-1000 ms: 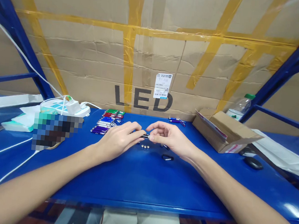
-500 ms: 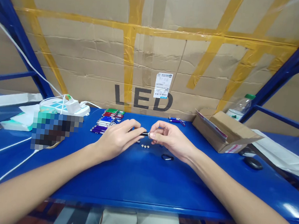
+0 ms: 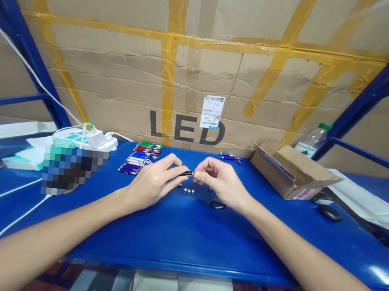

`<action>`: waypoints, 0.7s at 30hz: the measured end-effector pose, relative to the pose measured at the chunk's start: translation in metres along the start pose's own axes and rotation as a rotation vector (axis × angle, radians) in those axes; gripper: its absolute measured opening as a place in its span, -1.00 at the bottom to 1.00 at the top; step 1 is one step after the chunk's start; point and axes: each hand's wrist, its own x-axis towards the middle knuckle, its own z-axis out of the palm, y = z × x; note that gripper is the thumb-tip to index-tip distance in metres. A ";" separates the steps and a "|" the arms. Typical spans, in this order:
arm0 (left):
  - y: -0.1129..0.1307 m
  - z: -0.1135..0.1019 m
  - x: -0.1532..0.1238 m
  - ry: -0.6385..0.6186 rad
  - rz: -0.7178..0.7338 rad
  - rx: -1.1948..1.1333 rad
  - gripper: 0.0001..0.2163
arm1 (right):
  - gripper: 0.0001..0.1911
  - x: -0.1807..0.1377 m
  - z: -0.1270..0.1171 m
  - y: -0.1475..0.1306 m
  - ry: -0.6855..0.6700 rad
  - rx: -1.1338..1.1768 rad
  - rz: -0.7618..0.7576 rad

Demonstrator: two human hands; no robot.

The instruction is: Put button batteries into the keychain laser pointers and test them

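Left hand: left hand (image 3: 154, 183) over the blue table (image 3: 178, 236), fingers curled, thumb and fingertips pinched on the small dark flashlight (image 3: 187, 174)
Right hand: right hand (image 3: 222, 181) facing the left one, fingertips closed narrow on the right end of the same flashlight; whether it grips a separate cap there, cannot tell
Flashlight: held level just above the table between both hands, dark barrel with a silvery right end
Below the hands: three button cells (image 3: 189, 190) in a short row on the table, just under the flashlight, apart from both hands
Near right wrist: dark clip (image 3: 217, 205) lying flat on the table, just beside the wrist
Far left of hands: row of coloured flashlights (image 3: 141, 157), purple, blue, red and green, laid side by side, near the left fingers but not touching
Far centre: two more small flashlights (image 3: 230, 157) at the back edge
Right side: open cardboard box (image 3: 292, 172), tilted; plastic bottle (image 3: 312, 139) behind it; computer mouse (image 3: 329, 212) further right
Left side: white power strip (image 3: 87, 140) with white cables
Backdrop: taped cardboard wall (image 3: 202, 72) printed LED
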 end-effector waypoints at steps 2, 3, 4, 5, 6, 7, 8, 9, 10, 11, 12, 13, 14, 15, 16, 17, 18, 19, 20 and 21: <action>-0.001 0.000 0.000 -0.005 0.002 0.000 -0.78 | -0.56 0.000 0.000 0.000 0.000 -0.002 -0.001; -0.001 0.000 -0.001 -0.011 0.005 0.002 -0.78 | -0.56 0.000 0.001 -0.001 0.002 -0.004 -0.001; -0.002 0.000 -0.001 -0.017 0.008 0.004 -0.78 | -0.55 -0.001 0.001 -0.001 0.004 -0.005 -0.001; -0.002 0.000 -0.001 -0.021 0.011 0.004 -0.78 | -0.55 0.000 0.002 0.000 0.003 -0.005 0.002; -0.002 0.000 -0.001 -0.024 0.013 0.003 -0.78 | -0.54 0.000 0.002 0.000 -0.001 -0.004 0.006; -0.002 0.000 -0.002 -0.025 0.013 0.002 -0.77 | -0.53 0.000 0.002 0.000 -0.006 0.000 0.012; -0.002 0.000 -0.002 -0.026 0.012 0.001 -0.77 | -0.51 0.000 0.003 0.000 -0.013 0.003 0.019; -0.002 0.000 -0.002 -0.029 0.010 0.001 -0.77 | -0.50 0.000 0.003 0.000 -0.021 0.006 0.028; -0.002 0.000 -0.002 -0.033 0.009 0.004 -0.77 | -0.49 0.000 0.002 0.000 -0.028 0.007 0.040; -0.002 0.000 -0.002 -0.041 0.010 0.010 -0.77 | -0.48 0.000 0.002 -0.001 -0.033 0.006 0.053; -0.002 0.000 -0.002 -0.049 0.014 0.020 -0.77 | -0.47 0.000 0.002 -0.001 -0.040 0.004 0.069; -0.002 0.000 -0.002 -0.056 0.021 0.033 -0.77 | -0.46 0.000 0.002 -0.001 -0.046 0.006 0.085; -0.002 0.000 -0.002 -0.062 0.028 0.049 -0.77 | -0.46 0.000 0.002 -0.001 -0.053 0.012 0.102; -0.001 0.000 -0.001 -0.065 0.036 0.068 -0.76 | -0.45 0.000 0.001 -0.002 -0.059 0.022 0.119; -0.001 0.000 -0.001 -0.065 0.045 0.089 -0.76 | -0.45 -0.001 0.001 -0.002 -0.064 0.037 0.137; -0.001 -0.001 -0.001 -0.061 0.054 0.111 -0.76 | -0.46 -0.001 0.001 -0.002 -0.067 0.056 0.156; -0.001 -0.001 -0.001 -0.054 0.063 0.133 -0.75 | -0.46 -0.001 0.001 -0.001 -0.067 0.079 0.178; -0.001 -0.002 0.000 -0.046 0.075 0.155 -0.75 | -0.47 -0.001 0.001 -0.001 -0.067 0.104 0.202; -0.001 -0.002 0.000 -0.039 0.086 0.177 -0.75 | -0.47 -0.001 0.001 -0.001 -0.068 0.131 0.226; -0.001 -0.002 0.000 -0.033 0.098 0.198 -0.75 | -0.47 -0.002 0.002 0.000 -0.069 0.161 0.249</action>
